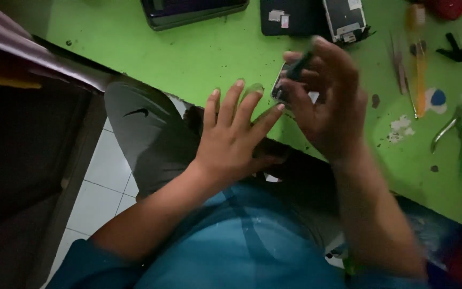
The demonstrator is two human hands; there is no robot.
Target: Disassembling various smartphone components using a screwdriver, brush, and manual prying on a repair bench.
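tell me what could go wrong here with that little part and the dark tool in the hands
The small part sits between both hands at the green table edge, above the lap; it might slip off to the floor. The right hand is blurred, and its grip on the dark tool looks loose. Tweezers and pliers lie close by.

Left hand (235, 140) flat, palm down, fingers spread and pointing away from the body. Right hand (327, 101) raised just beside it, blurred, fingers curled inward. Both forearms bare, angled inward from blue sleeves.
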